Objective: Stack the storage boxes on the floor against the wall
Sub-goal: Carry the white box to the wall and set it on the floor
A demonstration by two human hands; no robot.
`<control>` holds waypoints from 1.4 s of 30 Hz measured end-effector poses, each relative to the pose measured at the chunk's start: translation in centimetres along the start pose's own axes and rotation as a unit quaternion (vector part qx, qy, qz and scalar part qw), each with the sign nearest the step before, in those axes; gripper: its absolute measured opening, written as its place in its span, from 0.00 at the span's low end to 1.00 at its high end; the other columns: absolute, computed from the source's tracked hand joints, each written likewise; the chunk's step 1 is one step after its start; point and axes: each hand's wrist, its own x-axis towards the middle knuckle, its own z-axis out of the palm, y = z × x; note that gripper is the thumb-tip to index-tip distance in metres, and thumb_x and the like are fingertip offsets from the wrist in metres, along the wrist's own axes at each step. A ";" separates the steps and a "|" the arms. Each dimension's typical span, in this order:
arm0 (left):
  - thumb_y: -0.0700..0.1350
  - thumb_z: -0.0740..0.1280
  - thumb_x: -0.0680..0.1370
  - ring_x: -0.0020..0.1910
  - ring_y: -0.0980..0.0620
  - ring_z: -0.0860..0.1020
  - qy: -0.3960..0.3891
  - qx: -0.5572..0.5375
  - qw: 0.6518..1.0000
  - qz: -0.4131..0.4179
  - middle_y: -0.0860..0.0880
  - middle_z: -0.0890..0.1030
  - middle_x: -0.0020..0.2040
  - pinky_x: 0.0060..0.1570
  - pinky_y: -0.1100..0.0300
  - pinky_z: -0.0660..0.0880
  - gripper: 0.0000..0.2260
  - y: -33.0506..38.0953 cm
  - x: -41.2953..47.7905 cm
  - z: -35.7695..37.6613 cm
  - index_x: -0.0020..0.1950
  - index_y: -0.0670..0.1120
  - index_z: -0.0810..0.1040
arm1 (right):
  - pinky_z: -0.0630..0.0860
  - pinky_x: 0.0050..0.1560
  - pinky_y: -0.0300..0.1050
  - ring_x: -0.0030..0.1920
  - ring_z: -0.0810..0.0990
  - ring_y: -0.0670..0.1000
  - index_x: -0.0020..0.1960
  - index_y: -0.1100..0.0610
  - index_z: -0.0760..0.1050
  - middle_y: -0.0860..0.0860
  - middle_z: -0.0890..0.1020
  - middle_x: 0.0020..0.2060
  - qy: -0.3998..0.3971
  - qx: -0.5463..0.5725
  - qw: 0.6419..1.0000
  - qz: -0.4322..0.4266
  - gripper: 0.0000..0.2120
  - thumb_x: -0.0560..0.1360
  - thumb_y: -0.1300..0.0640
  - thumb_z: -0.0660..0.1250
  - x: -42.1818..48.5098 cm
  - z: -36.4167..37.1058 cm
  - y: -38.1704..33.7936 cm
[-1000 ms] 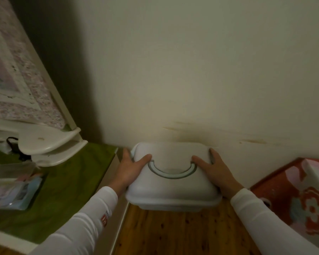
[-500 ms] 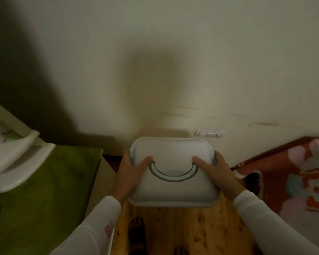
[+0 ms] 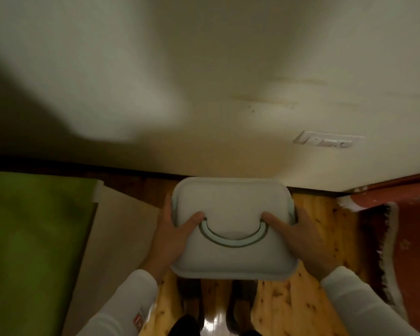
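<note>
Seen from above, a person's shoes point(image 3: 240, 304) stand on the wood floor point(image 3: 301, 299) as the left hand point(image 3: 174, 230) and right hand point(image 3: 295, 230) clasp a white box point(image 3: 230, 209) by its sides, thumbs on the lid beside the curved handle point(image 3: 233, 241). The box hangs over the floor close to the wall point(image 3: 228, 93), below a socket point(image 3: 325, 141). The step appears to be the placing; next it must go down level, flush to the wall.

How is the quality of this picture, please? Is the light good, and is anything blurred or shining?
Head view: dim, warm light; a broad soft shadow darkens the wall at upper left; the green cover and the wall socket are smeared by blur; the white storage box is fairly sharp; a small glare spot shines on the wooden floor.
</note>
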 end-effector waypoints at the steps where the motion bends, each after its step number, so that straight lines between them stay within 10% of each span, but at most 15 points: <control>1: 0.70 0.71 0.61 0.71 0.54 0.63 -0.004 -0.003 1.000 -0.010 0.56 0.58 0.78 0.61 0.54 0.65 0.52 -0.9 0.9 0.5 0.78 0.62 0.48 | 0.75 0.43 0.43 0.50 0.75 0.48 0.68 0.49 0.65 0.46 0.75 0.56 0.007 0.002 1.000 0.004 0.42 0.60 0.33 0.73 1.0 0.5 1.0; 7: 0.68 0.72 0.61 0.64 0.57 0.65 0.002 -0.005 0.999 -0.044 0.61 0.62 0.68 0.58 0.55 0.67 0.53 -7.4 7.4 4.2 0.78 0.62 0.45 | 0.74 0.53 0.50 0.55 0.73 0.50 0.73 0.48 0.62 0.42 0.71 0.58 0.012 -0.004 1.000 0.014 0.47 0.59 0.31 0.73 8.0 3.8 7.4; 16: 0.59 0.73 0.69 0.61 0.55 0.75 -0.040 -0.032 0.998 -0.038 0.56 0.73 0.69 0.49 0.61 0.75 0.38 -15.1 17.3 7.2 0.76 0.60 0.61 | 0.71 0.36 0.37 0.45 0.73 0.38 0.69 0.44 0.64 0.34 0.72 0.47 -0.001 0.020 0.999 0.037 0.40 0.62 0.34 0.74 18.2 8.7 15.8; 23: 0.56 0.73 0.70 0.63 0.52 0.75 -0.054 -0.044 0.996 -0.051 0.54 0.73 0.69 0.59 0.53 0.75 0.37 -18.9 23.3 8.3 0.75 0.57 0.63 | 0.74 0.45 0.45 0.49 0.76 0.48 0.71 0.43 0.63 0.40 0.75 0.52 -0.017 0.004 0.999 0.047 0.42 0.62 0.33 0.74 23.4 11.8 19.2; 26: 0.52 0.71 0.75 0.58 0.59 0.76 -0.052 -0.046 0.996 -0.055 0.57 0.75 0.65 0.47 0.64 0.74 0.30 -19.8 25.5 8.5 0.75 0.56 0.64 | 0.74 0.50 0.49 0.52 0.75 0.51 0.72 0.45 0.62 0.43 0.74 0.54 -0.016 0.004 0.998 0.065 0.44 0.61 0.34 0.74 25.6 12.9 20.0; 32: 0.50 0.66 0.78 0.56 0.57 0.79 -0.068 -0.074 0.992 -0.083 0.55 0.80 0.61 0.46 0.63 0.75 0.22 -20.5 29.4 9.2 0.72 0.53 0.70 | 0.72 0.35 0.39 0.45 0.76 0.46 0.73 0.47 0.61 0.39 0.74 0.50 -0.026 0.017 0.994 0.102 0.46 0.61 0.34 0.75 28.7 14.3 20.9; 42: 0.59 0.62 0.79 0.54 0.57 0.77 -0.049 -0.085 0.988 -0.120 0.58 0.80 0.55 0.51 0.57 0.72 0.15 -21.0 32.5 10.5 0.63 0.56 0.73 | 0.74 0.54 0.50 0.57 0.74 0.53 0.74 0.50 0.60 0.47 0.73 0.61 -0.033 0.017 0.993 0.108 0.45 0.64 0.38 0.76 31.8 15.1 21.2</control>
